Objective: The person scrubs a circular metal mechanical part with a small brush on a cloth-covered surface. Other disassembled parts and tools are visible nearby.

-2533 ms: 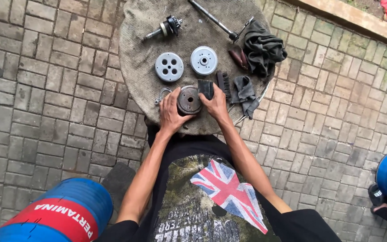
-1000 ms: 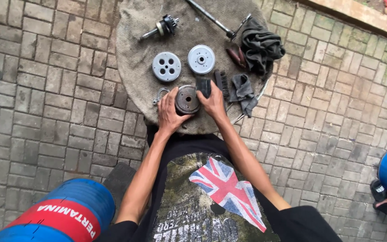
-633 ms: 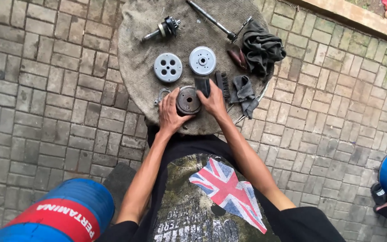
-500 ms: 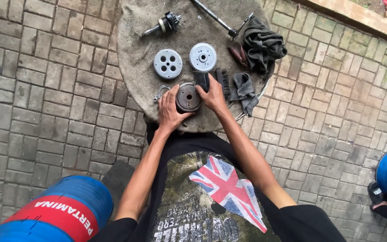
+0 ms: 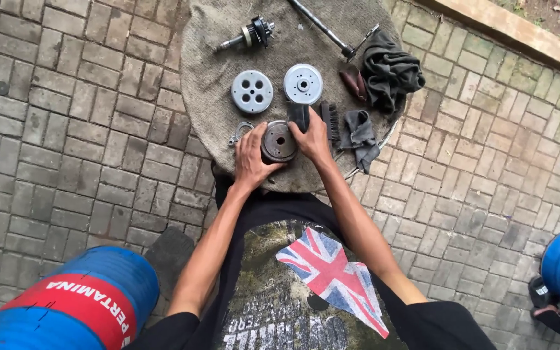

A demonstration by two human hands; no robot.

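Hands work at the near edge of the round mat [image 5: 209,78]: left hand [image 5: 251,159] cups a dark metal disc [image 5: 279,140], right hand [image 5: 312,137] presses a black block [image 5: 298,115] against it. Two pale discs [image 5: 252,91] lie beyond, a shaft [image 5: 249,35] near the far edge.

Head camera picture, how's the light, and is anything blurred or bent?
Head view: soft, even daylight, no hard shadows or glare; both hands, left and right, and the dark round part between them look sharp; the brick paving lines bow near the edges, wide-lens distortion.
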